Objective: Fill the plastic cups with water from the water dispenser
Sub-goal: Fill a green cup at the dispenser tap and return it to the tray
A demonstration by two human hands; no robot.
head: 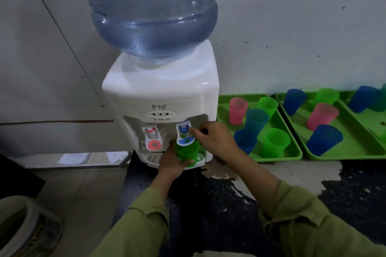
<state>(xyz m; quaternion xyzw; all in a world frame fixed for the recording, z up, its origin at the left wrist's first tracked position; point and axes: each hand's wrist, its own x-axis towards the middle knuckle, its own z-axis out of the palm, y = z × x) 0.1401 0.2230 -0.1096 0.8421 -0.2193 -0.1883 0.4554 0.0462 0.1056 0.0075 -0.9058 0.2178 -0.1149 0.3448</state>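
Left hand (pixel 170 162) grips a green cup (pixel 188 152) under the water dispenser (pixel 158 92) blue tap (pixel 183 130), which the right hand (pixel 215 137) pinches.

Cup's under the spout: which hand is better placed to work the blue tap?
Right. The right hand has its fingertips at the blue tap, while the left hand grips the green cup beneath it and is probably needed to steady the cup there.
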